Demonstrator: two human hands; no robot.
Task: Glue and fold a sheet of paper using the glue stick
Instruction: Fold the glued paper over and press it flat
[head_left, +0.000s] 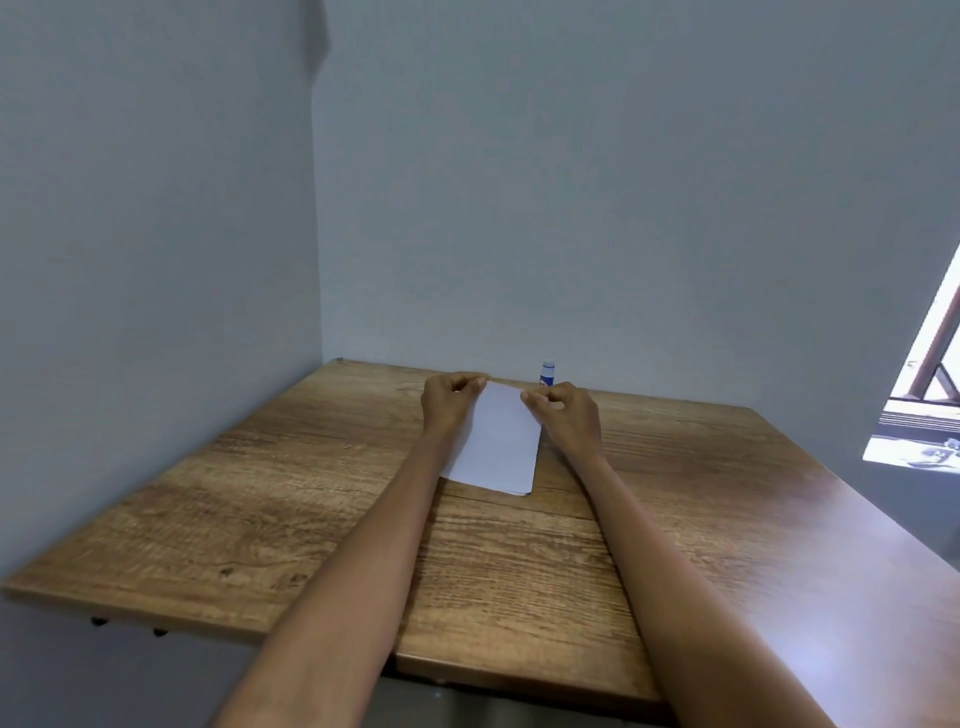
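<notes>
A white sheet of paper lies on the wooden table near its far edge, looking doubled over. My left hand pinches the paper's far left corner. My right hand pinches its far right corner. Just behind my right hand a blue-and-white glue stick stands upright with its cap on, its lower part hidden by my fingers.
Grey walls close in the table on the left and at the back. A window shows at the right edge. The table's front edge is near the bottom of the view.
</notes>
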